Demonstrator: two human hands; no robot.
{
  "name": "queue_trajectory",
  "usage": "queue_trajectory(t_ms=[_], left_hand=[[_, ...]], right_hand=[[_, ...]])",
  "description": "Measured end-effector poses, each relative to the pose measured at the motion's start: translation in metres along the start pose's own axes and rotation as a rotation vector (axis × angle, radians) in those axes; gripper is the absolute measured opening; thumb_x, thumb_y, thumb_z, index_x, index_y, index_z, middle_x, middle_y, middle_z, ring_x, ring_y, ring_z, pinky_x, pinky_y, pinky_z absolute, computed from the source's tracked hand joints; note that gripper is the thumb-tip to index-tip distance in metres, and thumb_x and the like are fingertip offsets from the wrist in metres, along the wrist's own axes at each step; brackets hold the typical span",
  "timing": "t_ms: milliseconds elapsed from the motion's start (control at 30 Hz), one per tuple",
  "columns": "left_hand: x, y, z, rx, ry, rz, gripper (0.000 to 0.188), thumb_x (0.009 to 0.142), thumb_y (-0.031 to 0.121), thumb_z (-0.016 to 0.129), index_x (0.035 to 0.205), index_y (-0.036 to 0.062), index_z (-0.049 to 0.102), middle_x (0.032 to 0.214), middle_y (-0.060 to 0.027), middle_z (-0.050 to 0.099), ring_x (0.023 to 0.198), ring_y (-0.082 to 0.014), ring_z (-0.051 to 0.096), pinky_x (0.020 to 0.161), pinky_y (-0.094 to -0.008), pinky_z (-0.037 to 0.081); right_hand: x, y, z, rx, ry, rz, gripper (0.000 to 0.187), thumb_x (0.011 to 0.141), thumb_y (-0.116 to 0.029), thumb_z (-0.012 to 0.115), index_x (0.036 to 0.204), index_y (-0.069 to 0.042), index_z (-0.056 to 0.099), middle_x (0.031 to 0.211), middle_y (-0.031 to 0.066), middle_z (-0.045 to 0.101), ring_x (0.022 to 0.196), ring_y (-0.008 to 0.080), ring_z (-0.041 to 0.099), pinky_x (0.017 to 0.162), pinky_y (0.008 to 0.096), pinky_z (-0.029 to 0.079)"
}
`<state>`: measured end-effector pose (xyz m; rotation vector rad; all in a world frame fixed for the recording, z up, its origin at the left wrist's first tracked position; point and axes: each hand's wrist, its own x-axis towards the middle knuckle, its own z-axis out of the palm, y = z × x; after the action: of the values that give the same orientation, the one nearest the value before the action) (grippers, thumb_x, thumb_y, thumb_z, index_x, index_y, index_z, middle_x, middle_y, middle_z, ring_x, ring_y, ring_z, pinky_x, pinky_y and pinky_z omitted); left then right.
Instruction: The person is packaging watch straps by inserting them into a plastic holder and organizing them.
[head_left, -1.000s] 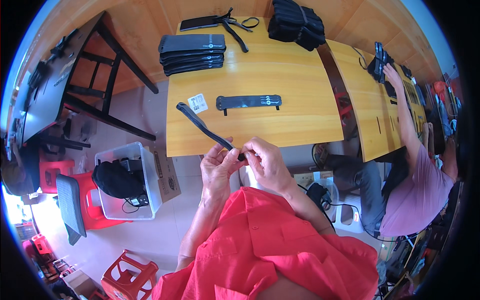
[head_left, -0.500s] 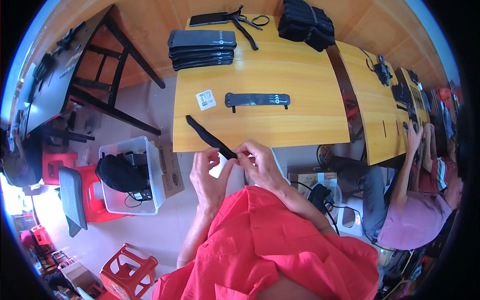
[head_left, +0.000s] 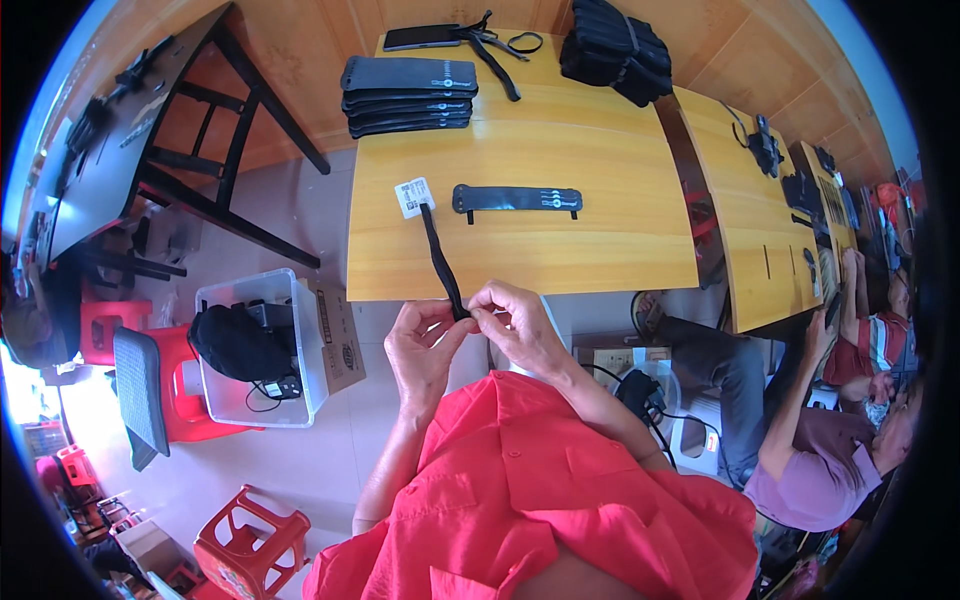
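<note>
A narrow black fabric strap (head_left: 440, 258) runs from my fingers up over the table's front edge, its far end lying over the white printed label (head_left: 410, 197). My left hand (head_left: 422, 348) pinches the strap's near end between thumb and fingers. Right against it, my right hand (head_left: 520, 328) grips the same end with its fingertips. Exactly how that end is folded is hidden by the fingers. Beyond my hands, a flat dark band (head_left: 517, 199) with pale printing lies crosswise on the table, two short black tabs sticking out from its near side.
A stack of dark bands (head_left: 410, 100) stands at the table's far left. Behind it lie a phone (head_left: 422, 37) and black straps (head_left: 492, 62); a tied black bundle (head_left: 615, 50) sits far right. On the floor are a plastic bin (head_left: 312, 350) and red stool (head_left: 250, 540). Co-workers sit at right.
The strap's far end has swung right and away from me, onto the label. Both hands keep their pinch in nearly the same place. A co-worker at right has leaned and shifted an arm.
</note>
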<state>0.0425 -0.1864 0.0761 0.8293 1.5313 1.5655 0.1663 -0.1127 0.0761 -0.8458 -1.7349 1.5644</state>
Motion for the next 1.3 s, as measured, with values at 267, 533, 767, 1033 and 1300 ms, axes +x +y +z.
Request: queue_trajectory(t_ms=[267,533,767,1033,1300], left_hand=[[-0.003,0.003,0.002,0.001,0.026,-0.027,0.021,0.077,-0.002,0.066,0.094,-0.0063,0.055,0.085,-0.0102,0.062,0.078,-0.0134,0.061,0.073,-0.0227,0.049],[-0.001,-0.003,0.007,0.062,0.057,-0.031,0.016,0.081,-0.001,0.06,0.095,-0.0073,0.055,0.083,-0.0121,0.063,0.076,-0.0143,0.062,0.068,-0.0249,0.05],[-0.002,0.017,0.012,0.54,0.116,0.044,0.013,0.085,0.0,0.049,0.093,-0.0073,0.057,0.075,-0.0144,0.062,0.07,-0.0154,0.062,0.065,-0.0267,0.05],[0.003,0.0,0.0,0.055,-0.016,-0.106,0.016,0.086,-0.003,0.045,0.096,-0.009,0.055,0.082,-0.0106,0.061,0.074,-0.0164,0.063,0.068,-0.0274,0.053],[0.001,0.028,-0.006,0.593,-0.218,-0.049,0.03,0.086,0.025,0.057,0.093,-0.004,0.054,0.067,-0.0095,0.06,0.062,-0.013,0.059,0.059,-0.0277,0.05]], right_hand=[[-0.002,0.002,0.009,-0.063,0.079,-0.116,0.005,0.08,0.002,0.056,0.084,0.003,0.054,0.077,0.0111,0.058,0.067,0.0189,0.062,0.059,0.0261,0.052],[0.001,0.013,0.018,-0.206,0.139,-0.178,0.004,0.08,0.004,0.054,0.083,0.003,0.052,0.077,0.0092,0.054,0.066,0.016,0.06,0.058,0.0249,0.05],[0.007,0.017,0.029,-0.299,0.181,-0.323,0.011,0.074,0.004,0.056,0.082,-0.001,0.05,0.074,0.012,0.051,0.063,0.0282,0.056,0.054,0.036,0.044],[0.007,0.027,0.016,-0.086,0.02,-0.14,0.004,0.08,0.002,0.052,0.083,0.001,0.05,0.074,0.0078,0.052,0.067,0.0126,0.057,0.056,0.0287,0.046],[0.005,0.004,0.003,-0.157,-0.08,-0.114,0.008,0.085,-0.008,0.053,0.084,-0.001,0.05,0.075,0.0061,0.052,0.064,0.0117,0.051,0.057,0.0271,0.044]])
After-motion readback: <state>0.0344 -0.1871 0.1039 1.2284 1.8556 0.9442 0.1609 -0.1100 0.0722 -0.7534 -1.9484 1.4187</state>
